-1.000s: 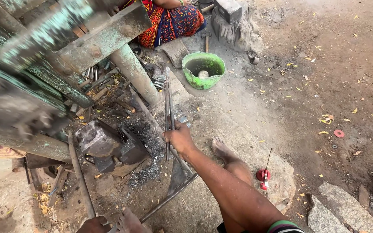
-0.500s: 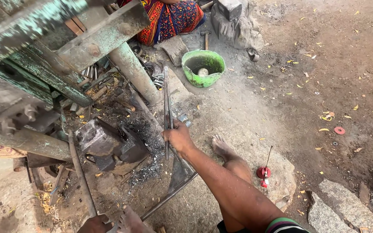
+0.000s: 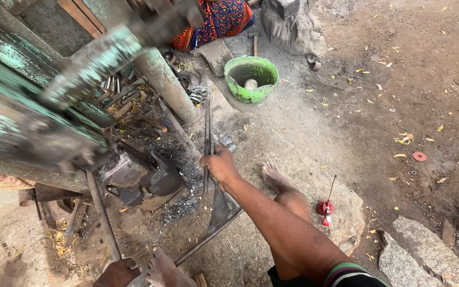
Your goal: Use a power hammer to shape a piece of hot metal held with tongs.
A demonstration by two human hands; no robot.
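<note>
Iron tongs (image 3: 207, 127) sit clamped in our right hand (image 3: 220, 166), pointing away over the ash beside the anvil block (image 3: 139, 178). Our left hand (image 3: 117, 272) closes around a thin rod (image 3: 101, 212) low in view, near a green bowl (image 3: 251, 79).

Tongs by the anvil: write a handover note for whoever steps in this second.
Right hand: closed around the long iron tongs, which point away toward the grey post.
Left hand: at the bottom edge, on the near end of a long metal rod; grip not clear.
Dark anvil block sits left of the tongs, with black scale scattered around it. Green bowl stands further off.
Done: tongs in hand.
Left: nothing lies on the anvil block yet; whether the tongs grip a workpiece cannot be seen.
</note>
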